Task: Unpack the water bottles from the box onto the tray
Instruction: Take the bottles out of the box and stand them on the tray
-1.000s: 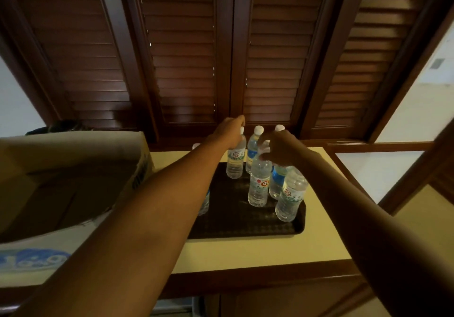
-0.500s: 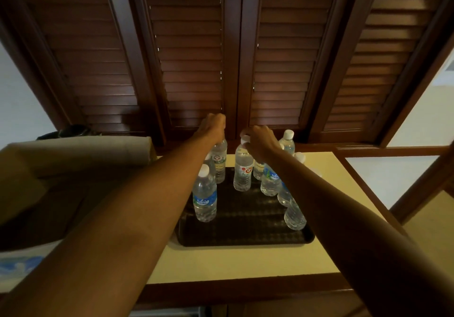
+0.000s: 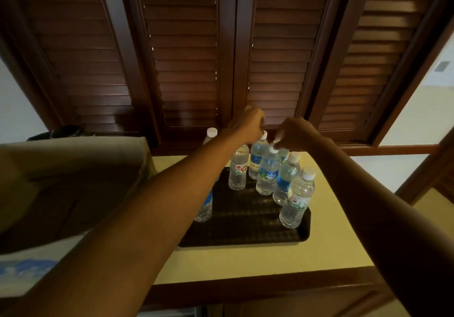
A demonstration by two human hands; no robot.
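Observation:
A dark brown tray (image 3: 245,236) lies on the yellow counter with several clear water bottles standing on it. My left hand (image 3: 248,125) curls over the top of the red-label bottle (image 3: 237,171) at the tray's back; that cap is hidden under it. My right hand (image 3: 294,133) pinches the white cap of a blue-label bottle (image 3: 269,173) beside it. Two more bottles (image 3: 297,198) stand along the tray's right edge. Another bottle (image 3: 205,209) is partly hidden behind my left forearm. The open cardboard box (image 3: 73,169) sits at the left, its inside dark.
Dark wooden louvred shutters (image 3: 186,58) rise right behind the counter. The yellow counter (image 3: 233,260) has a dark wood front edge. The front half of the tray holds no bottles. A white-capped bottle (image 3: 211,133) stands at the tray's far left corner.
Both hands have stayed on bottle tops at the tray's back while the view shifted. The red-label bottle, earlier under my right hand, now stands under my left hand.

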